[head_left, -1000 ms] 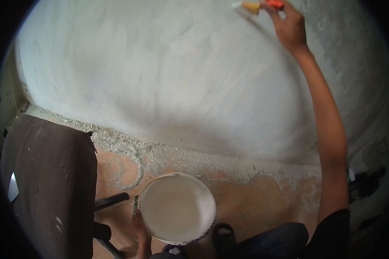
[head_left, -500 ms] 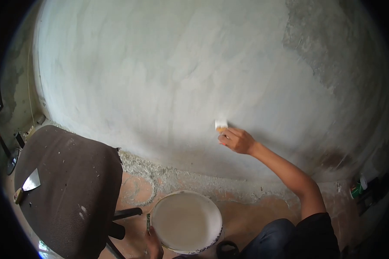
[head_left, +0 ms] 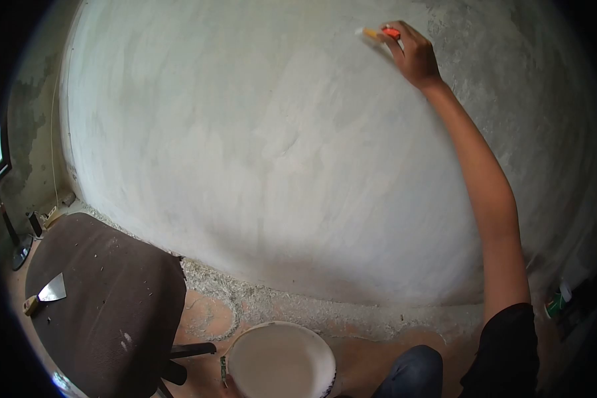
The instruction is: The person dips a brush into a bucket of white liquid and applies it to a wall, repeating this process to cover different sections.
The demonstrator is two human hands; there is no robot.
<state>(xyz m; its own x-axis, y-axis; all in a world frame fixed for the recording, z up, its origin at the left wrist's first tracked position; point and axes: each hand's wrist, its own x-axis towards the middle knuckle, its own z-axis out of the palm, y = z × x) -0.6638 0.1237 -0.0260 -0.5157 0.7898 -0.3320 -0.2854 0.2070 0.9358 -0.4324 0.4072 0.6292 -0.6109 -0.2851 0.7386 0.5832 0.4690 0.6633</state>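
"Nearest risk?"
"Knee (head_left: 418, 371) near the bucket (head_left: 326, 363): likely to slop the pale liquid (head_left: 275, 368) if knocked. Left hand (head_left: 229, 391) beside the rim, mostly cut off; cannot tell how tightly closed."
"Beyond?"
"Chair (head_left: 123, 298) close by, scraper (head_left: 53, 288) loose on top: could slide off if bumped."
"Farthest?"
"Right hand (head_left: 418, 60) raised high, closed round a paintbrush (head_left: 371, 34), bristles at or close to the wall (head_left: 245, 132). Possible drips from overloading, or patchy cover over the rough grey patch (head_left: 474, 50)."
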